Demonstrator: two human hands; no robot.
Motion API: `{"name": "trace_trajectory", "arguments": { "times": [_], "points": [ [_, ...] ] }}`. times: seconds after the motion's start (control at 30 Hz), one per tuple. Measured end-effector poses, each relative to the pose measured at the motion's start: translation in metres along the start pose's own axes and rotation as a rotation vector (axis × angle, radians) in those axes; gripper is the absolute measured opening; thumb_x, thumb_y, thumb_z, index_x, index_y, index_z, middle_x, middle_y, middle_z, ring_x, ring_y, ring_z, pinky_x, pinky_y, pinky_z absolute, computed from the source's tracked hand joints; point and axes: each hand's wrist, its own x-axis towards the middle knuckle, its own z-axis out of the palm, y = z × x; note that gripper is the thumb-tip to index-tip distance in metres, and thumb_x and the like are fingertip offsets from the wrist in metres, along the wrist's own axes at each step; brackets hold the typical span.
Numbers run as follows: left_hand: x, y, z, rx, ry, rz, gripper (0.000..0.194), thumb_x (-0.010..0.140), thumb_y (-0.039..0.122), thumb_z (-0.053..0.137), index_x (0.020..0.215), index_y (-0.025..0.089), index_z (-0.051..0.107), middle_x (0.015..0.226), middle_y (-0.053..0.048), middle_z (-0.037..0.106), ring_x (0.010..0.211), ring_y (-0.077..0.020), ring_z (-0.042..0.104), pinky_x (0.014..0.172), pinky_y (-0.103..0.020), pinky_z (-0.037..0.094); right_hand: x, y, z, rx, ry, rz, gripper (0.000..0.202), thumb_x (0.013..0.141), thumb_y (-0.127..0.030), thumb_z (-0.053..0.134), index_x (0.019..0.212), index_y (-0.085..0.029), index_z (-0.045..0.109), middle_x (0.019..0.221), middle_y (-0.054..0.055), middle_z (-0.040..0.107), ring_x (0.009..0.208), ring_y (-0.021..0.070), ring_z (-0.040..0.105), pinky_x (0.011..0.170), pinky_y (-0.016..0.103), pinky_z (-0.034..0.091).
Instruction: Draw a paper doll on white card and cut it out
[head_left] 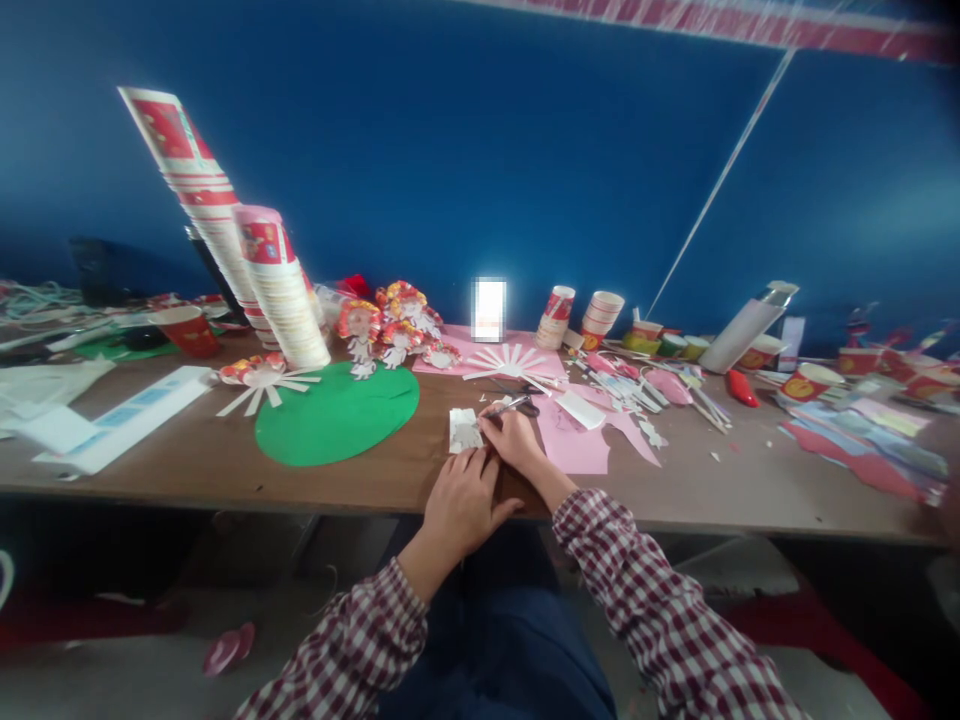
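Near the table's front edge, the left hand lies palm down with fingers loosely together, fingertips just below a small white paper piece. Just right, the right hand curls its fingers around scissors, touching that paper; the blades are too small to make out.

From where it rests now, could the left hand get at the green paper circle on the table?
Probably yes. The left hand lies at the table's near edge, and the green paper circle lies flat just to its left. Only bare table shows between them; the stacked paper cups stand behind the circle.
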Motion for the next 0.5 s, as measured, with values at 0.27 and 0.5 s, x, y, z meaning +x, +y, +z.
{"name": "trace_trajectory", "arguments": {
  "times": [0.27, 0.5],
  "points": [
    [0.0000, 0.0008, -0.0009, 0.009, -0.011, -0.006, 0.061, 0.083, 0.058, 0.048, 0.125, 0.014, 0.049, 0.122, -0.015, 0.054, 0.113, -0.0307, 0.046, 0.096, -0.046, 0.037, 0.0001, -0.0016, -0.0011, -0.003, 0.003, -0.011, 0.011, 0.082, -0.020, 0.057, 0.081, -0.017, 0.068, 0.078, 0.004, 0.070, 0.074, 0.0171, 0.065, 0.074, 0.027, 0.049],
    [0.0002, 0.0006, -0.0010, 0.005, -0.006, -0.004, 0.060, 0.084, 0.057, 0.048, 0.125, 0.014, 0.049, 0.123, -0.015, 0.054, 0.113, -0.0304, 0.046, 0.095, -0.046, 0.037, 0.0002, -0.0019, -0.0010, -0.004, 0.010, -0.009, 0.010, 0.081, -0.019, 0.057, 0.082, -0.018, 0.067, 0.080, 0.004, 0.070, 0.076, 0.0172, 0.065, 0.075, 0.027, 0.049]
  ]
}}
